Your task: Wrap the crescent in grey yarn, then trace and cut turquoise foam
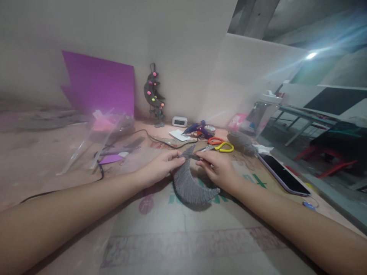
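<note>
Over the cardboard sheet [183, 236], the crescent [190, 185] is held in the left hand [162, 166], with the right hand [218, 170] placed at its right. Behind it are set the scissors [218, 148], farther back the glue gun [195, 128] and clock [179, 122], with the moon ornament [149, 93] at the clock's left. The clear sticks [99, 152] are laid at far left before the propped card [106, 84]; at right, the yarn [241, 143] is flanked by the bottle [262, 114] behind and phone [283, 173] nearer.
</note>
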Demonstrator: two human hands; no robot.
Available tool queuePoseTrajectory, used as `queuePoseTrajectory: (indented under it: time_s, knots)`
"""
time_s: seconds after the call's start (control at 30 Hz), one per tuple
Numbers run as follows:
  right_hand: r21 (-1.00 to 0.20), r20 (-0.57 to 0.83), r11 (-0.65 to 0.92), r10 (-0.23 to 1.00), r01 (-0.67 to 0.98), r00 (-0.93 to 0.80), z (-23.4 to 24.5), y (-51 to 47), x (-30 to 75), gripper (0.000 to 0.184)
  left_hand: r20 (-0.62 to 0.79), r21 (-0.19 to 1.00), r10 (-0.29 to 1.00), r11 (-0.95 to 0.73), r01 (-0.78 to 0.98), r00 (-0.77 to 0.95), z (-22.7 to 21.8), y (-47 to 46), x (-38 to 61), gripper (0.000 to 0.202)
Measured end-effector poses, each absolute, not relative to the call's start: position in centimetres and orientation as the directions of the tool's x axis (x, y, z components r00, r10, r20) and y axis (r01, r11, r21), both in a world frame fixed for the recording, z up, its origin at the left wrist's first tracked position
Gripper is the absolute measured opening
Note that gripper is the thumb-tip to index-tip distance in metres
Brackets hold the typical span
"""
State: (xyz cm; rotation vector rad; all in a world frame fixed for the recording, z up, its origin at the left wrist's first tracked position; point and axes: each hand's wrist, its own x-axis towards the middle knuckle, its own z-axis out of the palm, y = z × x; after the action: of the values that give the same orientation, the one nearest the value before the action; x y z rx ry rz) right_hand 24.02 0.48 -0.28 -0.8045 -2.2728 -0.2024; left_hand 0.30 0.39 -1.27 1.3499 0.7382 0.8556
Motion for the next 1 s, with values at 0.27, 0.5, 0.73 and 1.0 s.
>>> queuePoseTrajectory:
  time_s: [0.27, 0.5, 0.73, 1.0]
  knots:
    - [-0.081, 0.678, 0.778, 0.501, 0.623, -0.537, -0.61, 0.65, 23.97, 0.030, 0.026, 0.995, 0.868, 0.026, -0.098, 0.497, -1.01, 0.20, 0.61, 0.051]
    - [-0.095, 0.687, 0.776, 0.504, 0.623, -0.524, -0.87, 0.77, 24.04, 0.033, 0.038, 0.996, 0.876, 0.007, -0.092, 0.481, -0.88, 0.14, 0.63, 0.051]
    - [-0.104, 0.687, 0.778, 0.507, 0.620, -0.521, -0.96, 0.81, 24.12, 0.032, 0.065, 0.996, 0.880, -0.030, -0.081, 0.470, -0.76, 0.13, 0.54, 0.050]
    - [-0.026, 0.713, 0.808, 0.428, 0.589, -0.555, -0.97, 1.19, 23.88, 0.033, 0.059, 0.996, 0.883, -0.023, -0.081, 0.465, -0.71, -0.04, 0.60, 0.049]
